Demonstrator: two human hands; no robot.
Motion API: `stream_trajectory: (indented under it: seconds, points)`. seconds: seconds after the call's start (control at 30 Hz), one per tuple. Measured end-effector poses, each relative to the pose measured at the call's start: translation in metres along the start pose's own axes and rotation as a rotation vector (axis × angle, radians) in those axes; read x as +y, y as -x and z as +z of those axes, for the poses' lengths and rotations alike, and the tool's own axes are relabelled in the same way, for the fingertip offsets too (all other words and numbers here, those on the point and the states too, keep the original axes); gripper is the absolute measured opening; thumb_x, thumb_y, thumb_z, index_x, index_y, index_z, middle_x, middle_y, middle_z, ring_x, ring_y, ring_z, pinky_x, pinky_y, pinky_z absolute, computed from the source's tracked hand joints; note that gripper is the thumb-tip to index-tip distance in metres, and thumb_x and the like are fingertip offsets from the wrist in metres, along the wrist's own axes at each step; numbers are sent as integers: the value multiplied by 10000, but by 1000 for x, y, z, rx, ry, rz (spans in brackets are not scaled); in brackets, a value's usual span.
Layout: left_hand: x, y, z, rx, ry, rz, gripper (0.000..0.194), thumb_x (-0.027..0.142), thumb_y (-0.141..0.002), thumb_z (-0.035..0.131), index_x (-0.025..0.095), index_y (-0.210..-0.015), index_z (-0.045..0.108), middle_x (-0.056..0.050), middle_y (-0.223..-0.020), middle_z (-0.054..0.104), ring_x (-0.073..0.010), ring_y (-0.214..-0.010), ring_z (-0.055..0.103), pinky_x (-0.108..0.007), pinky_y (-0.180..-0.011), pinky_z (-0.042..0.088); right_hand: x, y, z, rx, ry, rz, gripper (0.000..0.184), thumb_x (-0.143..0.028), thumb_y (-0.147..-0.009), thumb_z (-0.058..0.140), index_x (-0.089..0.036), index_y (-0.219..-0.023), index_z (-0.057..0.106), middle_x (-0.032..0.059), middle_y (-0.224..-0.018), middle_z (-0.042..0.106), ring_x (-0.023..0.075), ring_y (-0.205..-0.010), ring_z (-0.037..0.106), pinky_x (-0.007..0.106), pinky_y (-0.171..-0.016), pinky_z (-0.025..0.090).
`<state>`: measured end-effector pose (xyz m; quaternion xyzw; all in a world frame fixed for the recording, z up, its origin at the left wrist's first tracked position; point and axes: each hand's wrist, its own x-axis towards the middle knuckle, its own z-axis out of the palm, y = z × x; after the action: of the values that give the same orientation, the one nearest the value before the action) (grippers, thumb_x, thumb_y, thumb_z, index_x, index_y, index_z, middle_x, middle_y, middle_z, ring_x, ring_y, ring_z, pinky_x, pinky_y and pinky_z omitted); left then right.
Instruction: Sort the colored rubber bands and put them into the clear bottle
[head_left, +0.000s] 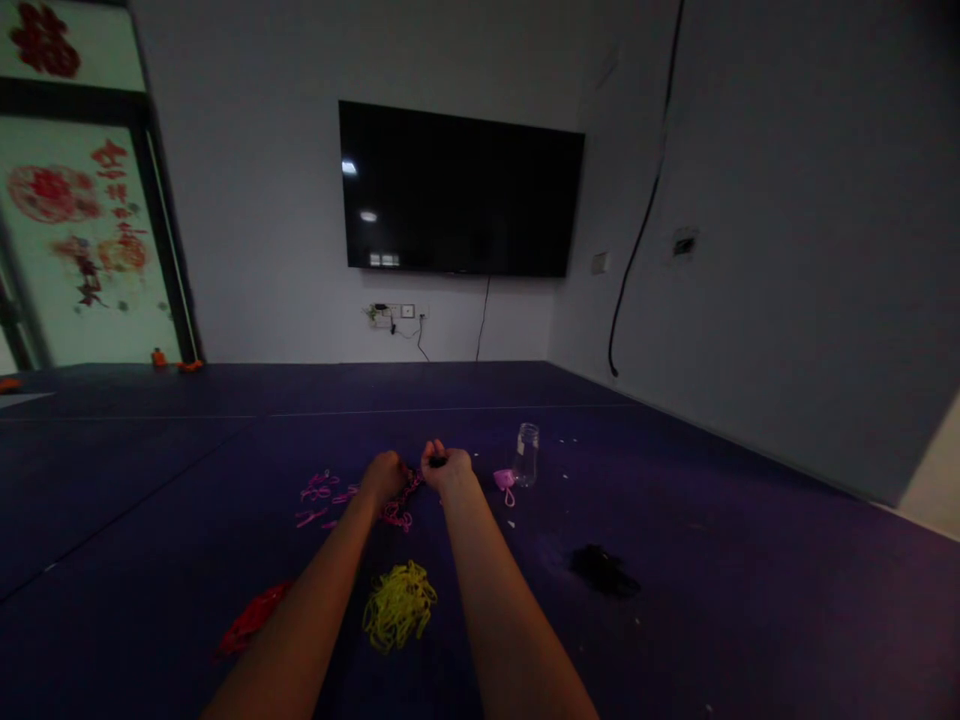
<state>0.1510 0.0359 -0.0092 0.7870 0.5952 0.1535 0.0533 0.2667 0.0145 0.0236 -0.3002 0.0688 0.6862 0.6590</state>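
Both my arms reach forward over a dark purple floor mat [712, 560]. My left hand [384, 476] is closed on one end of a pink chain of small loops [401, 503], which hangs between my hands and trails down onto the mat. My right hand [445, 466] is closed in a pinch on the chain's other end, with something small and dark at the fingertips. Loose pink loops [322, 494] lie scattered on the mat just left of my left hand.
A yellow pile of loops [400, 603], a red pile [251, 618] and a black pile [602, 570] lie on the mat near me. A clear jar [527, 454] with a pink lid [504, 481] beside it stands right of my hands. A wall television [459, 190] hangs ahead.
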Motion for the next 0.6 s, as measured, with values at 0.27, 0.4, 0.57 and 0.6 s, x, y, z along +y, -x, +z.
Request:
stream_trajectory:
  seconds: [0.27,0.4,0.57,0.6]
  points:
    - [-1,-4,13,-38,-80,-9,236,317,-858,518,135,-998,578,-56,-996,611,-164,-872,597,-361,-768,498,1,-1,1,-8,-19,16,271,-136,-869,228,-152,-799,489,-1,-603,475,84,-491,520,135,-353,414]
    - [-4,-9,19,-66,-98,4,248,311,-845,542,150,-1032,567,-55,-1017,600,-176,-903,594,-355,-765,497,1,1,2,-13,-25,20,252,-128,-863,232,-152,-806,477,1,-627,478,78,-483,512,136,-355,415]
    - [-7,-14,25,-82,-85,33,279,303,-841,549,155,-1077,548,-69,-1078,578,-191,-950,579,-371,-790,492,2,3,1,-20,-26,24,253,-129,-858,229,-153,-800,474,1,-628,482,76,-480,509,133,-352,412]
    - [-8,-13,25,-83,-71,42,284,304,-842,546,157,-1086,544,-70,-1087,574,-192,-954,577,-374,-793,491,2,2,1,-20,-25,25,257,-126,-857,226,-152,-797,475,0,-625,481,74,-475,507,133,-353,412]
